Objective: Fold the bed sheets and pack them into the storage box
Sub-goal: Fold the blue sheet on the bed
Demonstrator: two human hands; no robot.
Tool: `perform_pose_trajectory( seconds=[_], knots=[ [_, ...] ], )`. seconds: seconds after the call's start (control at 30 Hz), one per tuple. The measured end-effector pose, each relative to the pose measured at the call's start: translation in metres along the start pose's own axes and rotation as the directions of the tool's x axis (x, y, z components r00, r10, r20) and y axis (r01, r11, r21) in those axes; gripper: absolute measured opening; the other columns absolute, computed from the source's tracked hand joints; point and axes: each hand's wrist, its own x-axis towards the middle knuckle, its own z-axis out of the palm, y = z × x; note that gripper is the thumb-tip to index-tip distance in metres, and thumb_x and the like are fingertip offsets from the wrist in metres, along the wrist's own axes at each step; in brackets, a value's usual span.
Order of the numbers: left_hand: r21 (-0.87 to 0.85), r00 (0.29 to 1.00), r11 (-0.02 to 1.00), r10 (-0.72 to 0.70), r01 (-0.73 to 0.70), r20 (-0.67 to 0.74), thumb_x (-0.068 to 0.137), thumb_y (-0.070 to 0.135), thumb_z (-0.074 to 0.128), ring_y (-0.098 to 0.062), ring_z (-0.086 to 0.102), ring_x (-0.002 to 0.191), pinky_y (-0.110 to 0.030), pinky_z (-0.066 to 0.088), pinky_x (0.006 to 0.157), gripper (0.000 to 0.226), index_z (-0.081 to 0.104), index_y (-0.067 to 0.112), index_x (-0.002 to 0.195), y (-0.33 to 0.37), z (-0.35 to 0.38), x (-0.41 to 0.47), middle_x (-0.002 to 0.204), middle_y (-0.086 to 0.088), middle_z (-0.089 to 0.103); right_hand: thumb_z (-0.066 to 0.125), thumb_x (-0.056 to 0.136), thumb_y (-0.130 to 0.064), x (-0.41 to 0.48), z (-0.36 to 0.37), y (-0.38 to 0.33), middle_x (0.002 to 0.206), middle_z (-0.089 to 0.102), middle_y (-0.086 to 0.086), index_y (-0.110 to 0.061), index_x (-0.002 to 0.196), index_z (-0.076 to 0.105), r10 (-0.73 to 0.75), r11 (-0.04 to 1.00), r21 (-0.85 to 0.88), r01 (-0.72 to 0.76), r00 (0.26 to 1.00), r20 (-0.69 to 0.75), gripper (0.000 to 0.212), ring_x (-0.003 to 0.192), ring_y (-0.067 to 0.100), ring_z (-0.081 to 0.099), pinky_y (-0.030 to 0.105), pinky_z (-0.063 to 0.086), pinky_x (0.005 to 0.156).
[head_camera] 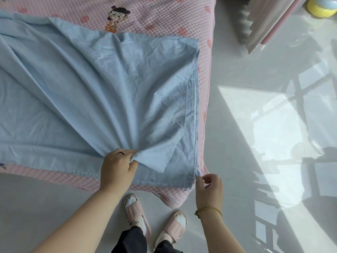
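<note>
A blue sheet (91, 84) lies partly folded on a pink bed (164, 19). The left hand (116, 168) grips a bunched fold near the bed's edge. The right hand (208, 187), fingers curled, is at the sheet's near corner; I cannot tell whether it pinches it.

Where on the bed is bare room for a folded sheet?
Widest bare patch: pink bed cover beyond the blue sheet, around the cartoon figure. Only thin strips along its right and near edges. Crowded at the near corner: left hand gripping the sheet, right hand beside it.
</note>
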Motion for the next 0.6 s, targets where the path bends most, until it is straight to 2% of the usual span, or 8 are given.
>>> perform_pose_trajectory(
  seconds=[0.07,0.17,0.27,0.33,0.4,0.47,0.5,0.6],
  knots=[
    [0.056,1.000,0.998,0.023,-0.024,0.012,0.071,0.019,0.038,-0.026,0.065,0.053,-0.033,0.051,0.054,0.038,0.071,0.001,0.067,0.001,-0.001,0.002,0.061,-0.010,0.069,0.052,0.092,-0.016,-0.006,0.010,-0.019,0.070,0.051,0.001,-0.016,0.067,0.046,-0.014,0.983,0.185,-0.016,0.987,0.158,0.026,0.058,0.013,0.046,0.015,0.037,0.050],
    [0.057,0.997,0.997,0.059,-0.056,-0.040,0.071,0.018,0.037,-0.026,0.066,0.056,-0.034,0.051,0.056,0.039,0.072,0.002,0.070,0.005,-0.006,0.006,0.063,-0.009,0.070,0.048,0.094,-0.028,-0.017,0.035,-0.054,0.083,0.057,0.009,-0.011,0.085,0.052,0.119,0.796,0.420,-0.435,0.793,0.597,0.020,0.061,0.016,0.055,0.020,0.046,0.048],
    [0.056,0.986,0.992,0.122,-0.117,-0.116,0.071,0.018,0.038,-0.024,0.067,0.059,-0.032,0.051,0.060,0.038,0.073,0.003,0.072,0.009,-0.017,0.006,0.065,-0.007,0.071,0.051,0.091,-0.034,-0.016,0.046,-0.073,0.100,0.059,0.011,-0.011,0.101,0.054,0.134,0.564,0.532,-0.632,0.706,0.696,0.025,0.072,0.020,0.062,0.027,0.052,0.056],
    [0.072,0.976,0.985,0.165,-0.156,-0.144,0.071,0.019,0.040,-0.022,0.065,0.063,-0.025,0.048,0.060,0.037,0.074,0.005,0.074,0.009,-0.020,0.005,0.067,-0.004,0.072,0.052,0.091,-0.023,-0.010,0.043,-0.081,0.076,0.066,0.003,-0.013,0.088,0.057,0.074,0.549,0.589,-0.593,0.737,0.672,0.011,0.054,0.013,0.063,0.021,0.049,0.045],
    [0.096,0.968,0.977,0.201,-0.188,-0.149,0.069,0.017,0.046,-0.014,0.055,0.073,-0.024,0.041,0.063,0.031,0.074,0.006,0.076,0.001,-0.018,0.001,0.069,-0.002,0.072,0.052,0.091,-0.009,-0.007,0.037,-0.089,0.046,0.056,-0.001,-0.010,0.072,0.052,0.049,0.619,0.620,-0.482,0.812,0.582,0.019,0.033,0.009,0.050,0.014,0.039,0.034],
    [0.174,0.962,0.958,0.250,-0.229,-0.111,0.055,0.010,0.072,-0.016,0.047,0.083,-0.023,0.036,0.064,0.024,0.075,0.008,0.079,-0.014,-0.008,-0.007,0.072,0.000,0.073,0.051,0.090,-0.004,-0.004,0.034,-0.084,0.047,0.045,0.001,-0.010,0.065,0.046,0.040,0.777,0.548,-0.309,0.894,0.447,0.026,0.033,0.012,0.040,0.013,0.031,0.031],
    [0.196,0.965,0.950,0.257,-0.244,-0.048,0.041,0.004,0.083,-0.015,0.046,0.085,-0.023,0.036,0.064,0.040,0.075,0.010,0.079,-0.021,-0.002,-0.012,0.074,0.001,0.073,0.050,0.089,-0.004,-0.003,0.033,-0.078,0.052,0.041,0.002,-0.010,0.063,0.043,0.018,0.878,0.438,-0.194,0.927,0.376,0.028,0.040,0.014,0.038,0.016,0.030,0.032],
    [0.237,0.953,0.923,0.294,-0.304,0.079,0.013,-0.003,0.086,-0.012,0.044,0.082,-0.024,0.030,0.066,0.065,0.075,0.012,0.075,-0.038,0.007,-0.014,0.076,0.001,0.073,0.049,0.089,-0.006,-0.007,0.031,-0.052,0.056,0.031,-0.001,-0.013,0.060,0.033,-0.128,0.987,0.136,0.091,0.947,0.296,0.034,0.051,0.013,0.027,0.015,0.028,0.043]
  ],
)
